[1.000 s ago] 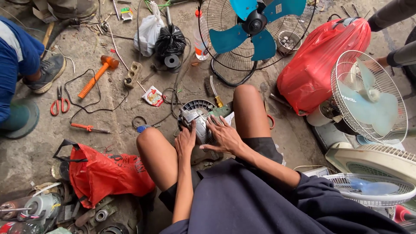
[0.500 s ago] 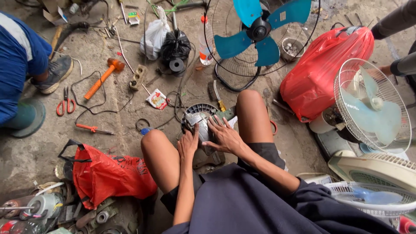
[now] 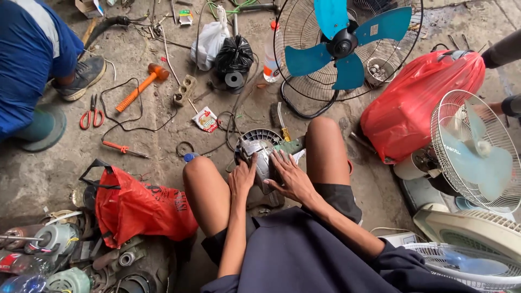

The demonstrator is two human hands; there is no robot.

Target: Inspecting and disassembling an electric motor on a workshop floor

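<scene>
A person seated on a concrete floor (image 3: 163, 135) presses both hands onto a grey fan motor housing (image 3: 260, 154) wedged between the bare knees. The left hand (image 3: 242, 176) lies on the housing's left side, fingers (image 3: 252, 160) curled over its top edge; the right hand (image 3: 290, 176) is spread flat across the right side, fingers extended and pressing rather than clenched. Neither hand holds a tool.

Judged from this grip, the work calls for steady, even pressure from both palms so the rounded shell does not twist or slip off the knees, with the fingertips kept clear of the ribbed vent ring at the back.

Around the person lie three fans in part or whole: one large floor fan with blue blades (image 3: 347, 43), one white caged fan (image 3: 472, 149) at right, and one pale fan grille (image 3: 467, 260) at lower right. Two red plastic bags are visible, one (image 3: 135, 209) by the left knee and one (image 3: 418, 103) beyond the right. One orange-handled hammer (image 3: 142, 86), one pair of red-handled scissors (image 3: 92, 114) and one orange screwdriver (image 3: 122, 148) rest on the floor. One black bag (image 3: 234, 54) and one white bag (image 3: 209, 40) sit near the blue fan. Another person in blue (image 3: 32, 59) crouches at upper left.
</scene>
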